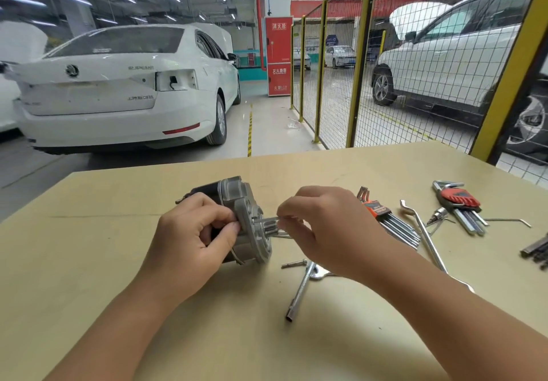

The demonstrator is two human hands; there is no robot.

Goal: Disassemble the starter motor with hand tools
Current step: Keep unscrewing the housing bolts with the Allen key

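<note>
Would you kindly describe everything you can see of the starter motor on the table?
The starter motor lies on its side on the tan table. It has a dark cylindrical body and a grey cast-metal end housing with a flange facing right. The left hand grips its body; the right hand holds a thin metal tool at its end face.

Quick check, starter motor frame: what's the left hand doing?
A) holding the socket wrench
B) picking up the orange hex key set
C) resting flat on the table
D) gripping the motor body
D: the left hand is wrapped around the starter motor, steadying it on the table, while the right hand pinches a thin tool at the motor's pinion end.
</note>
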